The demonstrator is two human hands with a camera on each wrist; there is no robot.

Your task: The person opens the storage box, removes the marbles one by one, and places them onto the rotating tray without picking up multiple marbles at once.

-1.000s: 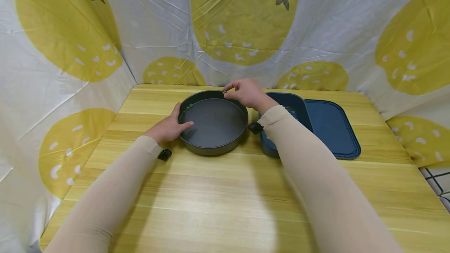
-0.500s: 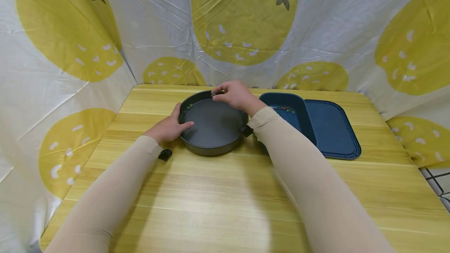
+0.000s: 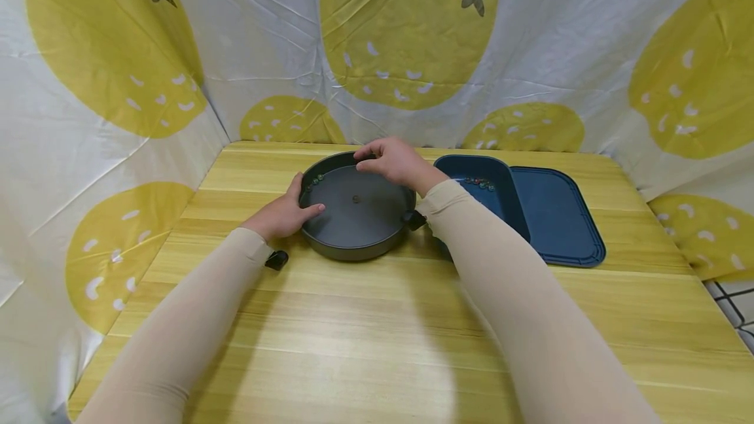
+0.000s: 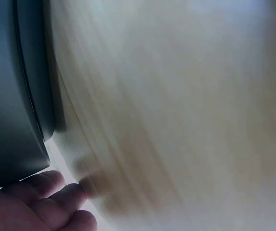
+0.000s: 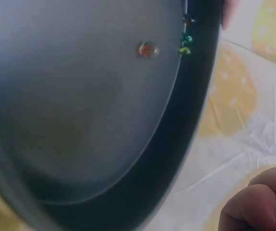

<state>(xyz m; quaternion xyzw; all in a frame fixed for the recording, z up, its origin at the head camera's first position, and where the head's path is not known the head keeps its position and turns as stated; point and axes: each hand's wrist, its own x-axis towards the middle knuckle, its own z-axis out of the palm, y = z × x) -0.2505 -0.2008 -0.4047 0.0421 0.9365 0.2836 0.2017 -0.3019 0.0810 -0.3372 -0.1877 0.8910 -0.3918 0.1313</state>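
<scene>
A round dark-grey pan (image 3: 365, 224) stands on the wooden table. My left hand (image 3: 285, 211) grips its left side, thumb over the rim; in the left wrist view, curled fingers (image 4: 56, 202) lie by the outer wall. Over the far rim is my right hand (image 3: 391, 161), thumb and fingers apart, holding nothing. A clear marble with an orange core (image 5: 148, 50) lies loose on the pan's floor. Several green-toned marbles (image 3: 318, 179) rest along its left inner wall. More marbles (image 3: 480, 184) lie inside the deep blue container (image 3: 518, 218), which my right forearm partly hides.
A flat blue lid or tray (image 3: 556, 221) lies right of the container. Black wrist cameras (image 3: 277, 260) sit below both wrists. The wooden table (image 3: 347, 332) extends toward me, and a lemon-print cloth (image 3: 406, 31) hangs behind and at the sides.
My right hand moved left over the pan with a marble pinched, then let it go; the marble now lies on the pan's floor. My left hand has stayed at the rim.
</scene>
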